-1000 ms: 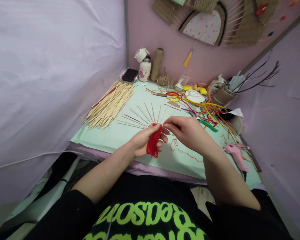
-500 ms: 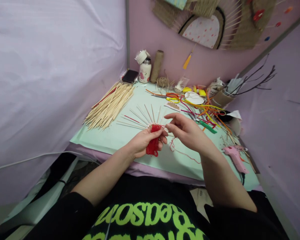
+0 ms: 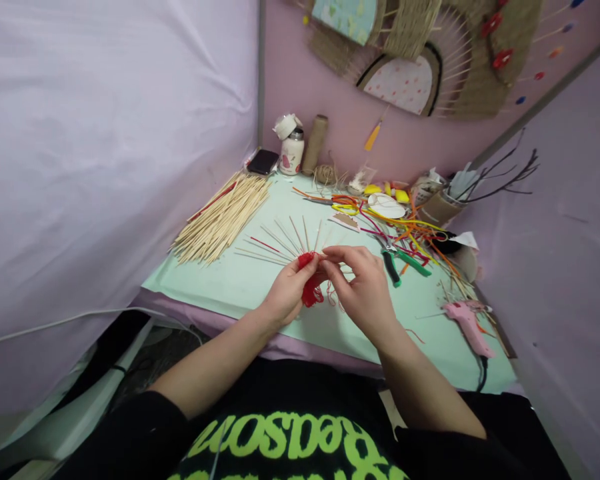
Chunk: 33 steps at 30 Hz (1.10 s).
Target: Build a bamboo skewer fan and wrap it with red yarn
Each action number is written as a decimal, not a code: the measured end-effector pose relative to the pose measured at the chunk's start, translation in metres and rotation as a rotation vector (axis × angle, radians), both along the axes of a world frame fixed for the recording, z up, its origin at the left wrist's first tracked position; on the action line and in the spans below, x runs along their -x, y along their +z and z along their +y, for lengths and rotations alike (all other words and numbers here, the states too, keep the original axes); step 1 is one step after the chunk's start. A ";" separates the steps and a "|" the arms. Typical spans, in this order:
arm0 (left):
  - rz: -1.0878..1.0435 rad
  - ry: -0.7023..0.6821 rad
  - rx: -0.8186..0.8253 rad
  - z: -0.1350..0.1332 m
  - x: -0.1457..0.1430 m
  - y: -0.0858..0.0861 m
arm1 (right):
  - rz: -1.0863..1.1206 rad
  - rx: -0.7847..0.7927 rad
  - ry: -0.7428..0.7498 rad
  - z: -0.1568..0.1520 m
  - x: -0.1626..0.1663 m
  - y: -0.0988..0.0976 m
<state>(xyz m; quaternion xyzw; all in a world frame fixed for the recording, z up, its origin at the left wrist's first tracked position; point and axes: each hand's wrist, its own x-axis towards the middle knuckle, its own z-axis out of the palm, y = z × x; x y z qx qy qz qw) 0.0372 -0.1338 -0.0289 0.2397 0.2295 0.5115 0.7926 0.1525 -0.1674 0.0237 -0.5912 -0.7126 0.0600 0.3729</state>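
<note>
A bundle of red yarn (image 3: 310,293) is between the two hands, above the near middle of the table (image 3: 215,290), with loops hanging from its near end. The left hand (image 3: 285,290) is mostly closed, its thumb pressing the bundle against the fingers. The right hand (image 3: 360,283) is partly curled, with thumb and forefinger close together at the bundle's far right edge; whether they grip a strand cannot be told.

Just beyond the hands, thin sticks (image 3: 300,233) spread like a fan, one of them red on the left side. Farther left lies a big heap of pale sticks (image 3: 223,220), with a red strip on its left edge. Behind that heap, along the far edge, are a phone (image 3: 263,161), a white bottle (image 3: 291,155) with its lid tipped up, a brown roll (image 3: 315,145) and a ball of twine (image 3: 326,175).

On the far right, orange, yellow and pink craft stems (image 3: 410,230) lie tangled near a white oval (image 3: 387,205). Green-handled pliers (image 3: 413,262) rest on the near side of the tangle. A pink glue gun (image 3: 470,327) lies near the right edge. Dark twigs (image 3: 510,175) stick out of a brown holder (image 3: 437,208) at the far right. An orange tassel (image 3: 373,137) hangs on the pink wall.
</note>
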 end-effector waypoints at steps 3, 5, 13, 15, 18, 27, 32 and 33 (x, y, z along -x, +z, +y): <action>-0.047 -0.018 0.055 -0.001 0.000 -0.001 | -0.028 0.033 -0.022 0.001 0.002 -0.002; -0.052 -0.039 0.082 -0.002 0.001 -0.002 | -0.029 0.075 -0.023 0.002 0.001 -0.002; 0.052 -0.105 0.028 -0.007 -0.001 -0.005 | 0.146 0.212 0.027 0.006 -0.009 -0.005; 0.100 -0.091 -0.001 -0.007 -0.002 -0.006 | 0.174 0.230 0.037 0.006 -0.011 -0.006; 0.166 -0.099 -0.067 -0.008 -0.002 -0.008 | 0.201 0.248 0.038 0.007 -0.013 -0.006; 0.273 -0.272 -0.143 -0.008 0.004 -0.004 | 0.193 0.207 0.031 0.007 -0.019 -0.001; 0.139 -0.304 -0.039 -0.010 0.006 0.004 | 0.248 0.211 0.085 0.011 -0.025 -0.003; 0.125 -0.314 -0.021 -0.010 0.007 0.004 | 0.258 0.212 0.086 0.012 -0.027 -0.003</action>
